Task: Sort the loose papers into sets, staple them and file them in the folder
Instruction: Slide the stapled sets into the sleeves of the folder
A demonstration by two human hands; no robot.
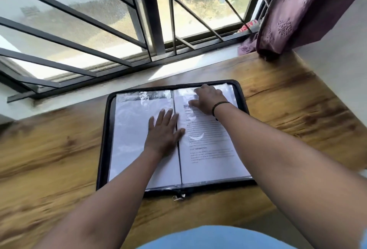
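Step in hand: judged from the layout, seating a printed set inside a clear sleeve of the black zip-edged display folder (pixel 103 139), which lies open flat on the brown wood-grain table (pixel 288 97).
Task's thing: the white printed sheet with black text (pixel 210 145) lies in the right-hand sleeve; the left-hand sleeve page (pixel 129 133) shows plain white.
Left hand (pixel 163 131): fingers straight and spread, palm flat across the spine, holding the left page down.
Right hand (pixel 208 97): near the sleeve's top edge, fingers bent over the glossy plastic; whether they pinch it or only press, I cannot tell.
Doing it well: keep the left palm steady so the folder does not shift; smooth the sheet toward the spine so no corner buckles.
Around: barred window (pixel 123 30) beyond the table, purple embroidered curtain (pixel 301 10) at far right, metal zip pull (pixel 177 197) at the near edge.
In the way: glare on the plastic hides the sleeve's opening; no stapler or loose papers show.
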